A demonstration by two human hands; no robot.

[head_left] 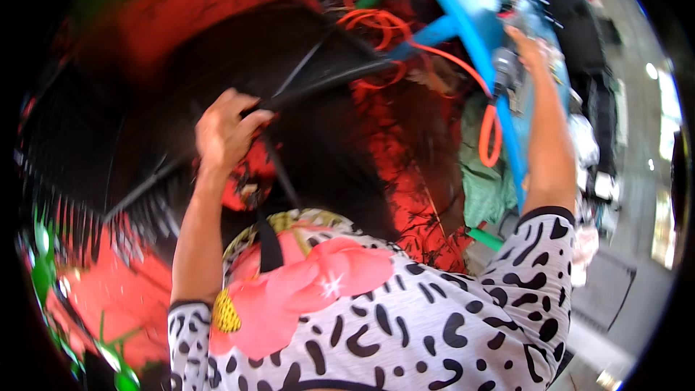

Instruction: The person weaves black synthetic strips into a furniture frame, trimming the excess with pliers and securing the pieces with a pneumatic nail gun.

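While the picture blurs, the left hand (224,134) is curled shut round a black strap (289,90) that crosses a black tyre (145,101). The tyre lies left of a blue frame (470,22). The right hand (528,51) rests up on that frame beside an orange cord (489,130); whether it grips I cannot tell. Red cloth (405,174) lies between tyre and frame.
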